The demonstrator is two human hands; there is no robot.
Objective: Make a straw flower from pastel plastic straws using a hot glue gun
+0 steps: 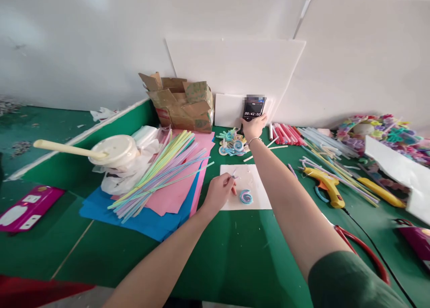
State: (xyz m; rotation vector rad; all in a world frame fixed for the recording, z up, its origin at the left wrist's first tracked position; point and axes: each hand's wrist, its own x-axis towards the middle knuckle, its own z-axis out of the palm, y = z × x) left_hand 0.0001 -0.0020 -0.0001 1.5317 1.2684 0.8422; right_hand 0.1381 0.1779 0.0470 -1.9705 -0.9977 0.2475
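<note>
My right hand (254, 126) reaches to the back of the table and grips the lower part of a phone (254, 107), which stands upright against a white board and shows a running timer. Over a white sheet (262, 202), my left hand (220, 190) is closed in a pinch. A small pale bit shows at its fingertips, too small to name. Beside that hand, on the sheet, lies a spiral coil (246, 197) in blue, pink and lilac. Behind the sheet is a pile of similar pastel coils (234, 142).
Pastel sticks (164, 169) lie on pink and blue sheets at left, near a lidded white tub (114, 150). A torn cardboard box (183, 104) stands behind. Right are a yellow glue gun (324, 185) with a cord, red-handled scissors (364, 249) and red-and-pink sticks (287, 134).
</note>
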